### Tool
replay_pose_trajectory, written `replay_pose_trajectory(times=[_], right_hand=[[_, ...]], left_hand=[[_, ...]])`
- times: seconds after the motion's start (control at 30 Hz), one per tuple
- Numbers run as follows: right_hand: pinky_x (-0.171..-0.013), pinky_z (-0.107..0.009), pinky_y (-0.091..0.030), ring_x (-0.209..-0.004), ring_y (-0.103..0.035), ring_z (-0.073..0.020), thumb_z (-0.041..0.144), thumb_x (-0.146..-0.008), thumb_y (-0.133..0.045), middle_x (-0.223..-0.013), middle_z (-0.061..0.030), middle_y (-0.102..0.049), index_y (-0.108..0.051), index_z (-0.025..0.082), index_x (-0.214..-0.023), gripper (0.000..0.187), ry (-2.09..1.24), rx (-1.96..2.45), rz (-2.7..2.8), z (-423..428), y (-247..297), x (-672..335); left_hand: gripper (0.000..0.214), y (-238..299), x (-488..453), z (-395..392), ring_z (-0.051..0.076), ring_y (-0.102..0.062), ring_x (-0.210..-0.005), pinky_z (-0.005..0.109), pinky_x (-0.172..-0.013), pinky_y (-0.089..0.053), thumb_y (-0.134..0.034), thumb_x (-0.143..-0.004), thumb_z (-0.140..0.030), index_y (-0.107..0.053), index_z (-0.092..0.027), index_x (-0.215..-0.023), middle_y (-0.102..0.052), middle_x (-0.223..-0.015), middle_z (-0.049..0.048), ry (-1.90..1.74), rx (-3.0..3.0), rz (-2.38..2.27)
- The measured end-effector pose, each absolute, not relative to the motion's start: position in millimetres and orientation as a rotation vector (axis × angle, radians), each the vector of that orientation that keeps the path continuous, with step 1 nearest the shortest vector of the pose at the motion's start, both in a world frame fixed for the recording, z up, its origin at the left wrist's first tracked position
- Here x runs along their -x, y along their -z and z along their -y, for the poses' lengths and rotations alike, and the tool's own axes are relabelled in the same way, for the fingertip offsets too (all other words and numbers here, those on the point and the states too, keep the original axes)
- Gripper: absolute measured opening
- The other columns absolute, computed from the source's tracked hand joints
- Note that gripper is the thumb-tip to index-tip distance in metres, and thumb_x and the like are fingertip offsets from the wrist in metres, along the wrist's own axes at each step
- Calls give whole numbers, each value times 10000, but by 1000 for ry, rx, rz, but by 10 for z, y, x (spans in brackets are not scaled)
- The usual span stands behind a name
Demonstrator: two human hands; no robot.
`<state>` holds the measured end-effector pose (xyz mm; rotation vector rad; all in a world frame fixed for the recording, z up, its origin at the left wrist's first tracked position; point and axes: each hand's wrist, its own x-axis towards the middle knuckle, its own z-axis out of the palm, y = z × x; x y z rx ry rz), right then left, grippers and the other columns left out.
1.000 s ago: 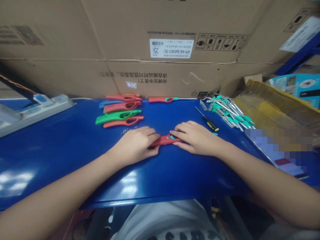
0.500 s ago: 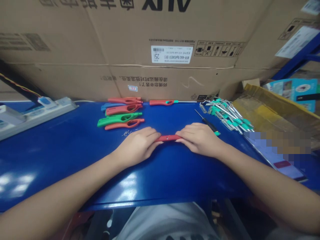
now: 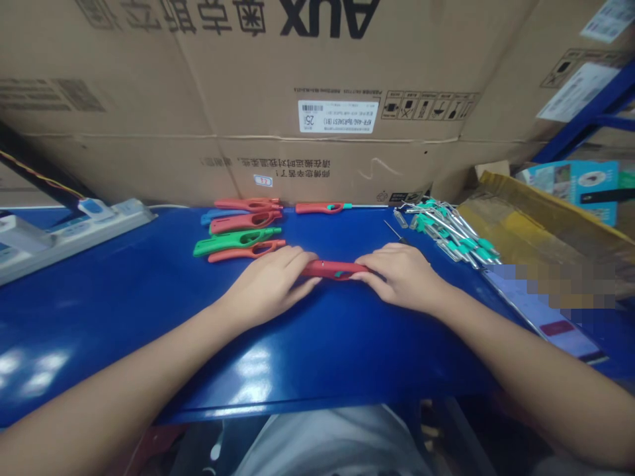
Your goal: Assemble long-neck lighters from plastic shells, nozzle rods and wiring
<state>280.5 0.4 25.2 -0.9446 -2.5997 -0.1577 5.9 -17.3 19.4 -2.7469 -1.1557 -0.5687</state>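
A red stick-lighter body [image 3: 333,268] with a green trigger is held level above the blue table, between both hands. My left hand [image 3: 274,284] is closed round its left end, and my right hand [image 3: 401,274] pinches the right end. Close behind my left hand lie several lighter casings, among them a green casing [image 3: 237,240] and a red casing [image 3: 247,222]. At the back stands out a red lighter [image 3: 317,208] with a metal tube fitted. Behind my right hand a screwdriver [image 3: 393,230] shows only its shaft and a bit of handle.
Metal lighter tubes with green parts [image 3: 454,231] are heaped at the back right, beside a phone [image 3: 538,314] and a yellow-taped carton [image 3: 540,225]. A white power strip [image 3: 69,238] lies left. A large cardboard box [image 3: 238,99] walls off the back.
The red lighter body has been turned between my hands, and more of it, including the green trigger, now shows. My hands stay nearly in place. The camera view has shifted slightly.
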Motion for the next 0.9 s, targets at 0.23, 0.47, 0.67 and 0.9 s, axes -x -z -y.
replay_pose_trajectory(times=[0.23,0.47,0.67,0.9], right_hand=[[-714,-351,-398,-767,-664,-226,319,-1035,-415,-861,-75,-736,-666,151,-928,321,158,1031,2782,75,-316,-2689],[-726,-347,-460,-918,-678,-223,451,-1016,-489,-1184,-84,-722,-634,158,-1230,391,233,626,2722,119,-297,-2646],[-726,-319,-485,-919,-686,-192,275,-1014,-509,-1131,-53,-744,-682,157,-1149,250,225,546,2576,170,-288,-2644],[-729,-296,-506,-879,-707,-173,297,-1006,-536,-1048,-46,-764,-719,156,-1055,236,119,523,2551,174,-232,-2640]], left_hand=[[336,-212,-144,303,251,-685,-843,343,-669,-500,-442,-1029,-426,-614,-169,-1161,-709,-979,76,339,2771,1155],[479,-275,-196,400,257,-706,-983,348,-783,-551,-351,-1051,-477,-512,-176,-1388,-709,-1171,99,368,3021,1352],[417,-287,-203,428,236,-696,-945,338,-783,-551,-428,-1034,-413,-528,-200,-1378,-697,-1137,84,461,3081,1318],[372,-230,-254,449,219,-695,-883,323,-752,-543,-351,-1062,-424,-600,-190,-1210,-705,-1069,78,409,3144,1312]])
